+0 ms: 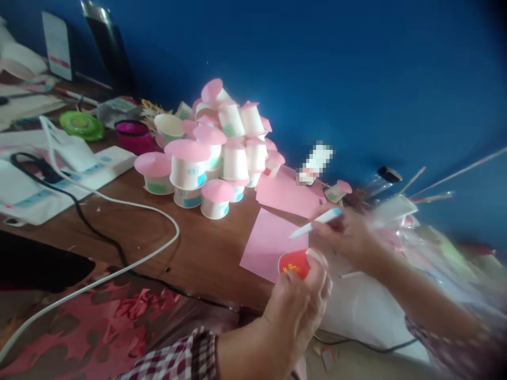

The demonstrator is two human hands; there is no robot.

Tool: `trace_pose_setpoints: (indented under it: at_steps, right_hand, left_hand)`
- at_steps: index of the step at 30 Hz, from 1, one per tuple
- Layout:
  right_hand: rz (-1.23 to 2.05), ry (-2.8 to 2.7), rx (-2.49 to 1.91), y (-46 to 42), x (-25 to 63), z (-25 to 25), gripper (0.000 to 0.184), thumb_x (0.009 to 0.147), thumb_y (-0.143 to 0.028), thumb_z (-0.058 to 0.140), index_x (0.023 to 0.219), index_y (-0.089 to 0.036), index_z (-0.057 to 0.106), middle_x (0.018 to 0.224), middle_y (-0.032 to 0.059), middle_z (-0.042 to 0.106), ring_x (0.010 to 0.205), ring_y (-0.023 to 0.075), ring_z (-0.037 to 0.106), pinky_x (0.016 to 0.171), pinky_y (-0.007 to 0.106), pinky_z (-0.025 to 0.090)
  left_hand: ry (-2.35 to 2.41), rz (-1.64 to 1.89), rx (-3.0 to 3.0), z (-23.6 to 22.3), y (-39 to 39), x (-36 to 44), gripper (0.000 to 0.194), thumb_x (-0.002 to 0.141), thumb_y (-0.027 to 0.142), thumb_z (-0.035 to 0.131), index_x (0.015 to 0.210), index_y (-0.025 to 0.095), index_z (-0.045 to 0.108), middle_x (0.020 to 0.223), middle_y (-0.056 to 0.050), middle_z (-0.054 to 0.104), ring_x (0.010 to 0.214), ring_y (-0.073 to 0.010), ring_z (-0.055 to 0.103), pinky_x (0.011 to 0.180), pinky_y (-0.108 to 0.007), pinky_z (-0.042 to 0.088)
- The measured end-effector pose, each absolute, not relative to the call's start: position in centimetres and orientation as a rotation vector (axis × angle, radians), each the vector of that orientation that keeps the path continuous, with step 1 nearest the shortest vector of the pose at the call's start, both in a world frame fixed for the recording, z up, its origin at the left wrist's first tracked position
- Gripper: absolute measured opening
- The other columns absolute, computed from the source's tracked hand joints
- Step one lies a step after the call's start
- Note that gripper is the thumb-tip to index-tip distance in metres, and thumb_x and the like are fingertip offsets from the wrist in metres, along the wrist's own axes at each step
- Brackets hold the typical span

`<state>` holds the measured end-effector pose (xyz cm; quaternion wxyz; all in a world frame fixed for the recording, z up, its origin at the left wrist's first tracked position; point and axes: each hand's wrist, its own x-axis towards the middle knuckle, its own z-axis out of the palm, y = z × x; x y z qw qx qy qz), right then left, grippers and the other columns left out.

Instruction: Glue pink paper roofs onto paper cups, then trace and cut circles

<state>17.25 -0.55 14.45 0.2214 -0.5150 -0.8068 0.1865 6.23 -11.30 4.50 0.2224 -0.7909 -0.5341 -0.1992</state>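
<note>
My left hand is closed around a small red paper cup with yellow markings, over the near edge of a square pink sheet. Fingers hide much of the cup. A white pen with a blue end is in my right hand, its tip pointing left above the sheet. Beyond lies a stack of pink paper. Several white paper cups with round pink paper tops are piled at the back, and one more capped cup tilts past my right hand.
At left, a white power strip and a white cable cross the brown table. A magenta cup and a green round item stand behind. Pink paper scraps lie below; plastic bags sit right, near the blue wall.
</note>
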Motion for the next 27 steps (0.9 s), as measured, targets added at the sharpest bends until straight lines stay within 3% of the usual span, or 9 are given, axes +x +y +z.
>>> trace_pose_setpoints:
  at_steps: [4, 10, 19, 27]
  right_hand:
    - [0.704, -2.648, -1.361, 0.6, 14.2, 13.4, 0.014, 0.088, -0.029, 0.053, 0.081, -0.019, 0.061, 0.065, -0.0023, 0.062, 0.057, 0.0113, 0.054, 0.055, 0.023, 0.040]
    - [0.657, -2.893, -1.403, 0.6, 12.7, 12.3, 0.017, 0.087, -0.026, 0.050, 0.075, -0.019, 0.060, 0.071, 0.0008, 0.064, 0.064, 0.0134, 0.056, 0.058, 0.023, 0.036]
    - [0.626, -2.964, -1.407, 0.7, 13.0, 11.8, 0.019, 0.087, -0.029, 0.053, 0.075, -0.017, 0.062, 0.068, 0.0016, 0.062, 0.061, 0.0133, 0.053, 0.057, 0.024, 0.032]
    - [0.616, -2.979, -1.436, 1.1, 13.1, 11.4, 0.019, 0.086, -0.031, 0.053, 0.076, -0.017, 0.062, 0.068, 0.0019, 0.062, 0.060, 0.0132, 0.053, 0.056, 0.024, 0.032]
  left_hand:
    - [-1.500, -0.461, -2.299, 4.6, -11.0, 6.1, 0.046, 0.084, 0.024, 0.050, 0.129, 0.026, 0.052, 0.131, -0.008, 0.046, 0.062, -0.0083, 0.051, 0.053, -0.025, 0.044]
    - [-1.525, -0.551, -2.219, 3.5, -11.5, 6.6, 0.039, 0.088, 0.026, 0.043, 0.124, 0.033, 0.056, 0.128, -0.003, 0.048, 0.073, -0.0114, 0.054, 0.062, -0.028, 0.046]
    - [-1.495, -0.514, -2.375, 4.2, -11.0, 6.3, 0.041, 0.086, 0.020, 0.041, 0.122, 0.028, 0.057, 0.100, -0.004, 0.049, 0.054, -0.0083, 0.049, 0.045, -0.025, 0.036]
    - [-1.460, -0.507, -2.387, 3.9, -10.8, 6.2, 0.042, 0.086, 0.019, 0.039, 0.125, 0.025, 0.055, 0.118, -0.010, 0.049, 0.055, -0.0089, 0.051, 0.047, -0.027, 0.039]
